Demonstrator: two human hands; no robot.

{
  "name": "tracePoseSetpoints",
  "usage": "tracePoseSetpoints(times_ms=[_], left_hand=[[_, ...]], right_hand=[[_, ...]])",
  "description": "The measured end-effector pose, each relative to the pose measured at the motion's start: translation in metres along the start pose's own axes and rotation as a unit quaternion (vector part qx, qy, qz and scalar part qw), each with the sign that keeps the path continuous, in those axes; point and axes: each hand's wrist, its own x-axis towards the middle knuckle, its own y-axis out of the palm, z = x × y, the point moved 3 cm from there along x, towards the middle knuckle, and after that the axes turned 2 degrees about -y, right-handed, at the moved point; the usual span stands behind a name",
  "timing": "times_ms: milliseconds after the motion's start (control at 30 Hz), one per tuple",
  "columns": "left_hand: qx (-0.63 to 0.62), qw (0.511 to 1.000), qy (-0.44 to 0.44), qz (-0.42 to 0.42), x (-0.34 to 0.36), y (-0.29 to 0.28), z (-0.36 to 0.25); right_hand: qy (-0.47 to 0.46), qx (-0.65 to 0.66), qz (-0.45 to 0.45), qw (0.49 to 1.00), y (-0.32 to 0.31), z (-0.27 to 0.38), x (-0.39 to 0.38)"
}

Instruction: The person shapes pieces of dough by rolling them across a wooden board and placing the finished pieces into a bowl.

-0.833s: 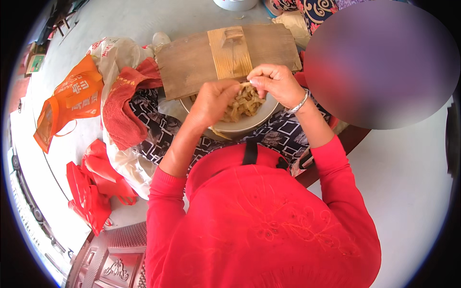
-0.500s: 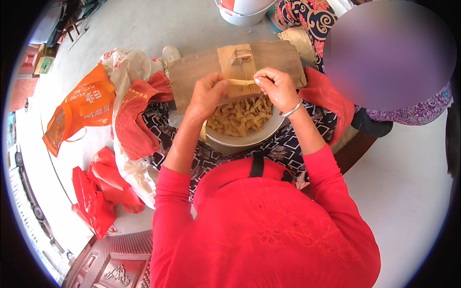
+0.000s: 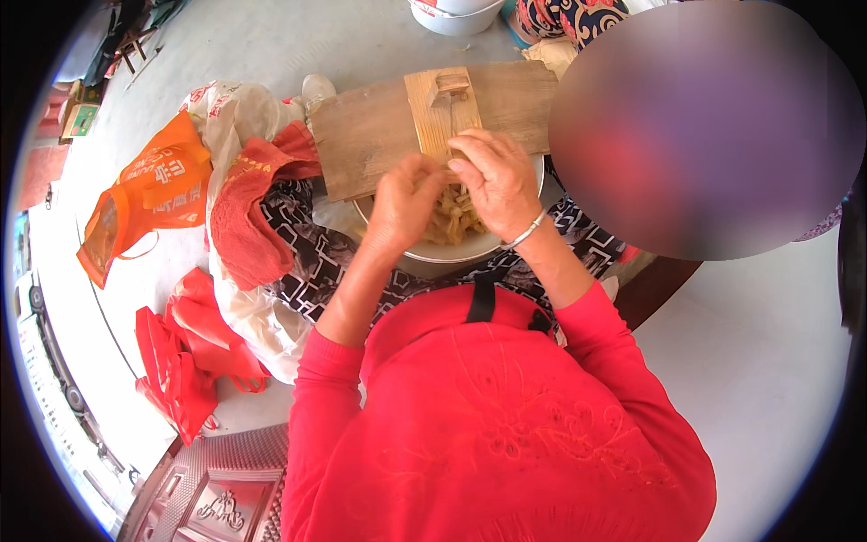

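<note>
Close together over a white basin, my left hand and my right hand meet with fingertips bent inward. Both are closed in a pinch on a yellowish strip, which the fingers now mostly hide. On my right wrist is a silver bangle. Inside the basin lies a heap of yellowish-brown strips, partly covered by my hands. Across the basin's far side rests a wooden board. A lighter wood piece with a small raised block lies on it, just beyond my right fingers.
Red towels lie at my left knee. Left of it are an orange bag, a whitish plastic bag and red bags. A person sits at the far right. A white bucket stands ahead.
The strip was stretched between my hands; now they have come together lower over the basin, hiding it. The person at the right has leaned closer to the board.
</note>
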Motion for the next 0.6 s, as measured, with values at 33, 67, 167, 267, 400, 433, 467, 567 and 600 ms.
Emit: tracePoseSetpoints(times_ms=[33, 67, 167, 267, 400, 433, 467, 567, 600], left_hand=[[-0.073, 0.996, -0.022, 0.036, -0.007, 0.011, -0.006], [-0.115, 0.993, -0.004, 0.037, -0.012, 0.018, -0.016], [0.031, 0.996, -0.002, 0.086, -0.016, 0.004, -0.032], [0.264, 0.961, 0.071, 0.030, -0.012, -0.012, -0.032], [0.042, 0.996, 0.010, 0.082, -0.008, 0.000, -0.002], [-0.072, 0.991, -0.024, 0.108, -0.012, 0.010, 0.003], [-0.169, 0.981, -0.030, 0.092, -0.018, 0.021, 0.006], [-0.189, 0.973, -0.046, 0.124, -0.044, 0.031, -0.027], [-0.197, 0.973, -0.032, 0.117, -0.048, 0.036, -0.033]], right_hand=[[0.024, 0.024, 0.012, 0.999, 0.005, 0.003, -0.002], [0.102, 0.028, 0.062, 0.992, 0.013, -0.004, -0.007], [0.180, 0.042, 0.117, 0.976, 0.010, -0.017, -0.014], [0.146, 0.143, 0.295, 0.933, 0.007, -0.025, -0.037], [0.402, 0.583, 0.333, 0.622, -0.009, 0.022, -0.054], [0.402, 0.677, 0.254, 0.562, -0.011, 0.026, -0.052], [0.379, 0.684, 0.199, 0.591, -0.010, 0.023, -0.050], [0.358, 0.457, 0.106, 0.807, -0.003, 0.001, -0.043], [0.274, 0.392, 0.054, 0.877, 0.001, -0.001, -0.042]])
